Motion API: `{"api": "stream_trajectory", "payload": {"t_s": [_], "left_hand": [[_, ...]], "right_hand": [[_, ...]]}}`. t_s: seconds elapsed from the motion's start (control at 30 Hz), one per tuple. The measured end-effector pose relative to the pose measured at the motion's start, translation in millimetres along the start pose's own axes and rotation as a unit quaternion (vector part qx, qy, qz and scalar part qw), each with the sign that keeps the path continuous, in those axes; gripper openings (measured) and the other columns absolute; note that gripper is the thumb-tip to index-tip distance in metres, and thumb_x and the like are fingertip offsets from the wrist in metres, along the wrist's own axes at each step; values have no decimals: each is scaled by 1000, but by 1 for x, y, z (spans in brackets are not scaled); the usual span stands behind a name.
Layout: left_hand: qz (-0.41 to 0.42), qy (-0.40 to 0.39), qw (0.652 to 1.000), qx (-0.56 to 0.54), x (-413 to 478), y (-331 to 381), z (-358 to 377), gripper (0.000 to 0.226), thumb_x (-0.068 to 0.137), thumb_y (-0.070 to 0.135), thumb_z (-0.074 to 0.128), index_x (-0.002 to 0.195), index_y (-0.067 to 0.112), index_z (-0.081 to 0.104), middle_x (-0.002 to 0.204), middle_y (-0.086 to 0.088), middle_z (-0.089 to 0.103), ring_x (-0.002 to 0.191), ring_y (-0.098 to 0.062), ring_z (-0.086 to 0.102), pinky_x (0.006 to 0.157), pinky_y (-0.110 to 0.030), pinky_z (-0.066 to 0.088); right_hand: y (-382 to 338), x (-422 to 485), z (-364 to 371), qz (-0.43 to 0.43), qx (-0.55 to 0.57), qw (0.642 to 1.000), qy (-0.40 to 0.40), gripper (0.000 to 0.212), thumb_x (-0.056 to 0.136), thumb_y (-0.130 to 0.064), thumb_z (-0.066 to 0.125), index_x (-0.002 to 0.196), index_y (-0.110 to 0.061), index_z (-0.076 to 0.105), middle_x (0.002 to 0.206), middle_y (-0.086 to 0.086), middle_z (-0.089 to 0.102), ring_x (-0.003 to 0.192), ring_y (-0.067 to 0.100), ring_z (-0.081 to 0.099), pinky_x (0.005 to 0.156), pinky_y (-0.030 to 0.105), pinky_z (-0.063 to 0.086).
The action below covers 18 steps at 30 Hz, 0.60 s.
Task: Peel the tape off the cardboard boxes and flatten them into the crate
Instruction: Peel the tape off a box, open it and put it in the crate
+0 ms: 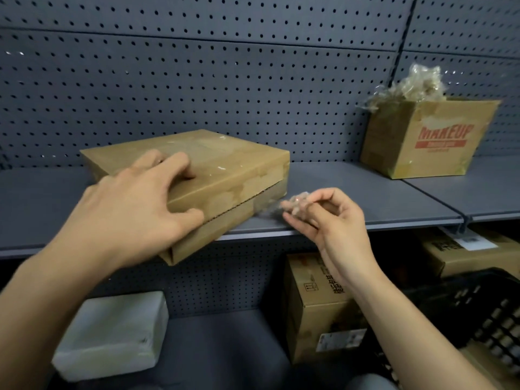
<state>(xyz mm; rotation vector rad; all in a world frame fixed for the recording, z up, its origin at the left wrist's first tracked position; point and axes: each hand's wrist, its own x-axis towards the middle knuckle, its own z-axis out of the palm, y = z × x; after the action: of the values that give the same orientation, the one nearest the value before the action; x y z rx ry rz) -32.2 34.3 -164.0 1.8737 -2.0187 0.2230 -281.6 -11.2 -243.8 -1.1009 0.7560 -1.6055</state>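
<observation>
Cardboard, brown and scuffed, is forming the flat box [225, 170] that is lying on the grey shelf [351, 187], one corner overhanging the front edge. The left hand [135, 198] is gripping it, with curled fingers on the lid and the thumb against the side. The right hand [332, 220] is pinching a crumpled strip of clear tape [291, 205] just beside the box's right end. The black crate [478, 308] is sitting lower right, below the shelf.
</observation>
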Motion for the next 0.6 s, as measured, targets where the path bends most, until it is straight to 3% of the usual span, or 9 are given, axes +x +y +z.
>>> {"api": "stream_trajectory", "payload": {"t_s": [0.13,0.27,0.4,0.5,0.6], "left_hand": [[-19,19,997,66,4,12,3,37,76,63,42,106,42,33,114,7,50,77,-25,45,67,-37,36],[-26,23,996,78,11,19,8,44,80,61,42,116,37,37,120,2,50,78,-26,42,68,-38,35],[-9,18,997,81,16,22,12,51,78,63,38,121,36,38,123,1,51,84,-27,48,70,-38,36],[3,23,996,83,19,25,15,50,79,62,38,121,35,38,122,1,50,84,-25,45,69,-37,35],[16,46,994,98,18,25,18,47,80,59,39,119,32,38,116,-1,50,79,-23,36,67,-35,32]], "right_hand": [[3,-6,7,29,3,994,-108,41,91,13,57,118,-15,68,102,22,70,101,30,72,87,40,59],[3,-9,8,21,-86,976,-197,40,86,2,65,113,-24,76,115,11,73,112,28,68,94,40,55],[-3,-9,7,0,-188,956,-226,38,89,0,67,120,-20,73,120,15,68,116,29,64,108,45,47],[-6,-8,14,-37,-317,919,-230,35,93,-6,67,124,-22,70,111,13,60,105,20,61,104,39,47],[-9,-8,25,-56,-444,862,-239,29,96,-23,63,121,-36,69,103,1,53,98,8,55,94,21,44]]}}
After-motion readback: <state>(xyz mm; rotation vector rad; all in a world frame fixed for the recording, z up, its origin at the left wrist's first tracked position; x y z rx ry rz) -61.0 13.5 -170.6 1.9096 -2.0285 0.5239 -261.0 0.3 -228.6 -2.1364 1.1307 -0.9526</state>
